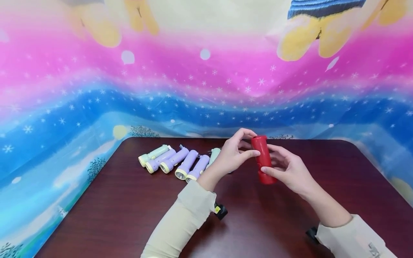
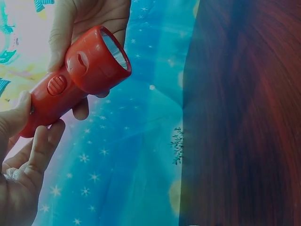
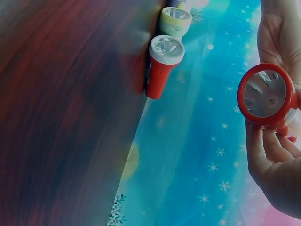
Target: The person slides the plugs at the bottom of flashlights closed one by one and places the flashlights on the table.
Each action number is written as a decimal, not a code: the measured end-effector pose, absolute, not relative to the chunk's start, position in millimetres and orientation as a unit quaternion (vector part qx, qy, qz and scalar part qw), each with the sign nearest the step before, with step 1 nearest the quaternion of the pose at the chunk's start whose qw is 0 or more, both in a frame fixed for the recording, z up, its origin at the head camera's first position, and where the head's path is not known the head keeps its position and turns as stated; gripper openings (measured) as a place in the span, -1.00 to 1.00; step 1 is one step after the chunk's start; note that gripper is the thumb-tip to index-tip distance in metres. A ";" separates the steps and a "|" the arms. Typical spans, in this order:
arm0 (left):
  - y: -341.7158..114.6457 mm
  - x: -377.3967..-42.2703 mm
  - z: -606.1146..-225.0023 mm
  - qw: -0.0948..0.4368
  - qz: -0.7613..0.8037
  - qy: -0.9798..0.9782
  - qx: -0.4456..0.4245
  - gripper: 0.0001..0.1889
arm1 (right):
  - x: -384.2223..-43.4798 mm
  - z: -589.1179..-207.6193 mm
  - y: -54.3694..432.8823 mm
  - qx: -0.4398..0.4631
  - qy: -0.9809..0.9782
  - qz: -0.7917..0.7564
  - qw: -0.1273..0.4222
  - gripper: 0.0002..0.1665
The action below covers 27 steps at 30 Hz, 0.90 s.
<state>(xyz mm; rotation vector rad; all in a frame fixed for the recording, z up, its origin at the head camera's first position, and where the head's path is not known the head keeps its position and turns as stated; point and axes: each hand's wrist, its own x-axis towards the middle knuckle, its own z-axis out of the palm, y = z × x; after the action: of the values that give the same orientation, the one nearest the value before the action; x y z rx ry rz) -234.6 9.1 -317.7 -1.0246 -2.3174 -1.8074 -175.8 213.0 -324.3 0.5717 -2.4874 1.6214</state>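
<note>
Both hands hold a red flashlight [image 1: 264,157] tilted above the table. My left hand [image 1: 231,154] grips its upper, tail end between thumb and fingers. Lower down, near the lamp end, my right hand [image 1: 292,172] has its thumb and fingers around the body. The left wrist view shows the ribbed red switch [image 2: 57,84] on the flashlight's side. Facing the right wrist camera is the clear lens [image 3: 264,94] in its red rim. Parts of the fingers behind the flashlight are hidden.
On the dark wooden table [image 1: 129,215], several purple flashlights [image 1: 188,163] lie in a row between mint green ones. Another red flashlight [image 3: 160,77] with a white rim shows in the right wrist view. A printed cloth [image 1: 206,82] hangs behind the table.
</note>
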 end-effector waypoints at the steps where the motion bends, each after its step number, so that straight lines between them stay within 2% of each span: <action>1: 10.5 -235.3 -318.3 0.015 -0.580 -0.745 -0.330 -0.51 | -175.7 -324.9 213.7 0.187 -0.823 0.533 0.060 -0.21; 16: 39.0 -243.4 -331.3 0.001 -0.555 -0.770 -0.316 -0.52 | -173.9 -335.1 228.0 0.123 -0.869 0.476 0.060 -0.18; 22: 51.2 -246.0 -334.4 -0.003 -0.531 -0.782 -0.327 -0.53 | -172.3 -341.8 237.1 0.112 -0.868 0.481 0.058 -0.23; 27: 55.4 -245.4 -339.0 -0.027 -0.521 -0.788 -0.327 -0.52 | -170.5 -347.2 244.9 0.111 -0.872 0.475 0.052 -0.23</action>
<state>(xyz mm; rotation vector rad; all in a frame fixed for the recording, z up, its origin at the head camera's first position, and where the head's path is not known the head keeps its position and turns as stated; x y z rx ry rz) -245.4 55.4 -339.0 -1.0466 -2.5184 -1.6663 -170.5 244.9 -347.2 0.3386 -2.6516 1.4444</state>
